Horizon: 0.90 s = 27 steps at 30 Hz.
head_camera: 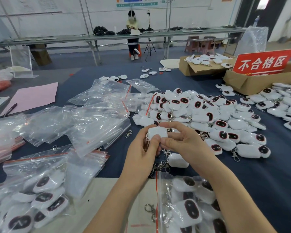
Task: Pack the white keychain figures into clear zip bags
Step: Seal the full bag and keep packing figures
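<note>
My left hand and right hand meet over the middle of the tabletop, towards its near edge. Both pinch one keychain figure between them: the left thumb presses its near face, and the right fingers curl over its top. It is lifted off the cloth with its plain white back to me, and its chain hangs down by my left palm.

The loose pile of figures lies just beyond my hands and spreads to the right edge. The empty zip bags sprawl to the left. A filled bag sits at the near edge under my right forearm.

I see three risks. The hanging chain could hook the loose clasps lying under my hands and drag them along. The glossy shell could slip from a two-handed pinch. With the dark face turned away, a flawed print could go into a bag unseen.

The red sign on the cardboard box at the far right corner reads 不合格区. The wall posters are too blurred to read.
</note>
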{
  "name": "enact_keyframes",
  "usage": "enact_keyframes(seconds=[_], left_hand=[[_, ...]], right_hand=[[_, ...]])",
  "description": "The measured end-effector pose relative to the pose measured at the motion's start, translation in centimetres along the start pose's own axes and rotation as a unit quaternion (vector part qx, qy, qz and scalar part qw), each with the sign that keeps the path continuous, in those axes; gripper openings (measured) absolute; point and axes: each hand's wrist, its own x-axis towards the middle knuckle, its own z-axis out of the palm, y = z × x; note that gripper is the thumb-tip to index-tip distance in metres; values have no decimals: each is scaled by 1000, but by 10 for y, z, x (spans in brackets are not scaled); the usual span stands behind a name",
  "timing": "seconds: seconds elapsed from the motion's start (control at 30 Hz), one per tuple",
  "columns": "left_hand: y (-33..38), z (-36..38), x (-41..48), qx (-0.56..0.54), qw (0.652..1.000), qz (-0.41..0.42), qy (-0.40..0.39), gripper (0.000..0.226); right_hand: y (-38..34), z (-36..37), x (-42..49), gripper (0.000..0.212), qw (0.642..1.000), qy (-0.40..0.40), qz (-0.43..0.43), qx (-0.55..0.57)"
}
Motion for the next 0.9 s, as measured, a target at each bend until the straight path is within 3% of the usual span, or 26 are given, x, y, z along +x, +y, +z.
enact_keyframes(seconds=[0.47,0.9], left_hand=[[1,-1,-1,-34,999,-7,-34,16],[0,-2,1,-17,999,5,-28,20]], right_hand=[[-1,2,-1,22,995,19,-9,-102],[1,3,1,21,995,39,-11,-88]])
